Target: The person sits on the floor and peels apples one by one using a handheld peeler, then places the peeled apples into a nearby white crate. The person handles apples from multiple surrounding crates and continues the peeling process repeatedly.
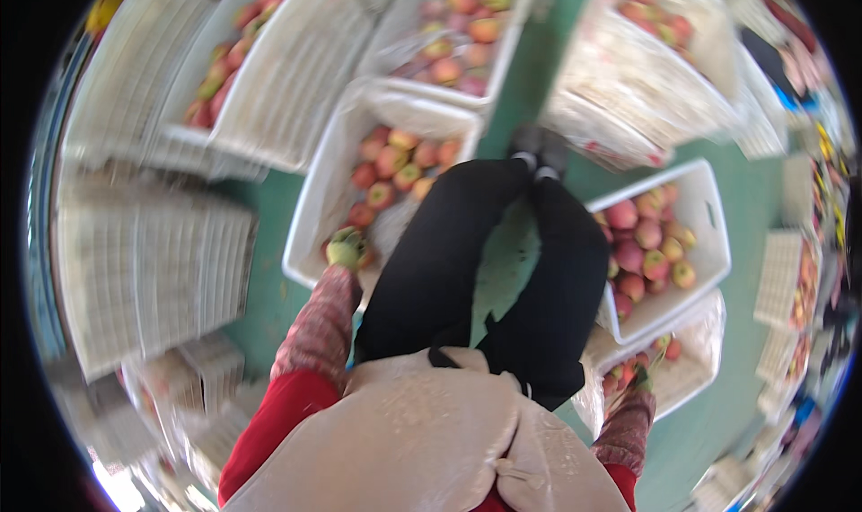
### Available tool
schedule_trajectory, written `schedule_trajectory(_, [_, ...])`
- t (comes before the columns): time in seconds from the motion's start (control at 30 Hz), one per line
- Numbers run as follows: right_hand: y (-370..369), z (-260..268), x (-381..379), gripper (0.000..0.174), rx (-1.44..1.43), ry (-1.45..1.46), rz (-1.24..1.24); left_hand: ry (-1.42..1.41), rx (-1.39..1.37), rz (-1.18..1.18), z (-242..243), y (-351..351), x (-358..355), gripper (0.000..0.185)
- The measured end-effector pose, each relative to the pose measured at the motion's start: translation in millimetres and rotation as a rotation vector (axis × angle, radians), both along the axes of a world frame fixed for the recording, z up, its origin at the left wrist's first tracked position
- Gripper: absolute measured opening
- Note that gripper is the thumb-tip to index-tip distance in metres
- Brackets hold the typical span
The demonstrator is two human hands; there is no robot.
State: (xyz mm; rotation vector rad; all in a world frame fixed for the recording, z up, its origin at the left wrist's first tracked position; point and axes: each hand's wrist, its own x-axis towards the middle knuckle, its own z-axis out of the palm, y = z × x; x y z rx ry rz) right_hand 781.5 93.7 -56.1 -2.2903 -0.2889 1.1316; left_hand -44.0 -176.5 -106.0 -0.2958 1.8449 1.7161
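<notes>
My left hand (346, 248), in a light green and dark glove, reaches into the near end of a lined white plastic crate (304, 202). It is at an apple there; whether it grips it cannot be told. More apples (392, 162) lie toward the crate's far end. On the right, my right hand (641, 379), also gloved, is over a lower lined white crate (693, 377), beside several red apples (672, 349); blur hides its fingers. Above that crate, partly overlapping it, stands a white crate (717, 222) holding many red and yellow apples (630, 254).
Stacked white crates (155, 263) stand at left. Further crates of apples (465, 34) lie ahead, with a plastic-lined crate (626, 74) at upper right. My legs in black trousers are between the near crates, on a green floor (505, 269).
</notes>
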Motion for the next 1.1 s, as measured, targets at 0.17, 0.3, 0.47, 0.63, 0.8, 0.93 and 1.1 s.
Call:
schedule_trajectory(0.17, [-9, 6, -34, 0.036, -0.123, -0.139, 0.060, -0.225, -0.134, 0.028, -37, -62, -3, 0.013])
schedule_trajectory(0.3, [15, 29, -48, 0.037, -0.115, -0.232, 0.113, 0.220, -0.479, -0.301, -62, -58, -13, 0.014])
schedule_trajectory(0.47, [59, 76, -41, 0.038, -0.013, -0.361, 0.177, 0.718, -1.144, -0.828, -69, -29, -36, 0.027])
schedule_trajectory(0.63, [111, 140, -80, 0.040, 0.236, -0.317, 0.337, 0.562, -1.148, -1.063, -51, 1, -28, 0.024])
schedule_trajectory(0.8, [132, 219, -209, 0.043, 0.521, 0.060, 0.606, 0.801, -1.310, -1.980, -56, 19, 3, 0.028])
schedule_trajectory(0.93, [144, 273, -327, 0.049, 0.595, 0.562, 0.749, 0.832, -1.600, -1.761, -74, 15, 19, 0.027])
schedule_trajectory(1.1, [121, 263, -448, 0.044, 0.633, 0.851, 0.784, 0.778, -1.594, -1.735, -89, 17, 20, 0.028])
